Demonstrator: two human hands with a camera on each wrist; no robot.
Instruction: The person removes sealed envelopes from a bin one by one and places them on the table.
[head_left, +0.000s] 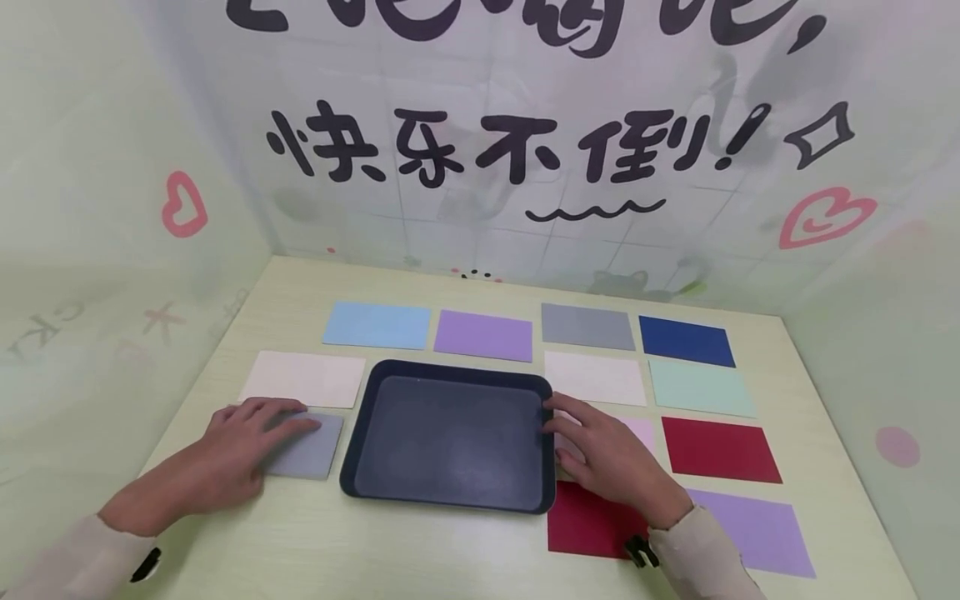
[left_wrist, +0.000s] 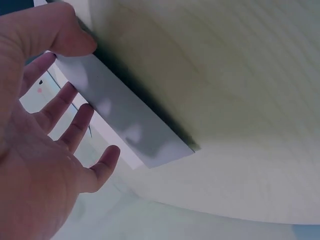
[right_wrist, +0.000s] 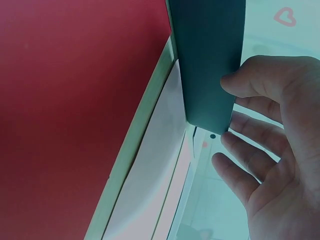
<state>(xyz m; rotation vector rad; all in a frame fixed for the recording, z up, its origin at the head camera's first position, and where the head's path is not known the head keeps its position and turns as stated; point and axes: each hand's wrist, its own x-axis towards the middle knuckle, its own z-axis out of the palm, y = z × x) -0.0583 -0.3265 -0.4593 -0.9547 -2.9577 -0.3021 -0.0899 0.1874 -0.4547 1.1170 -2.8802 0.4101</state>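
Note:
A dark blue tray [head_left: 454,440] with a raised rim occupies the middle of the table. My right hand [head_left: 611,450] holds it at its right edge, fingertips over the rim; in the right wrist view the thumb [right_wrist: 232,85] presses its dark side. To the tray's left lies a blue-grey card [head_left: 318,446]. My left hand [head_left: 225,458] grips this card across its width, the thumb [left_wrist: 82,42] at the near edge and fingertips [left_wrist: 87,111] along the far one. A dark shadow runs along the card's near edge in the left wrist view.
Flat cards surround the tray: a pale pink one [head_left: 303,379] at left, a light blue one [head_left: 377,326] and a purple one [head_left: 483,335] behind, several more at right. A red card [head_left: 588,521] lies partly under my right arm. Printed translucent sheets [head_left: 480,233] wall the table.

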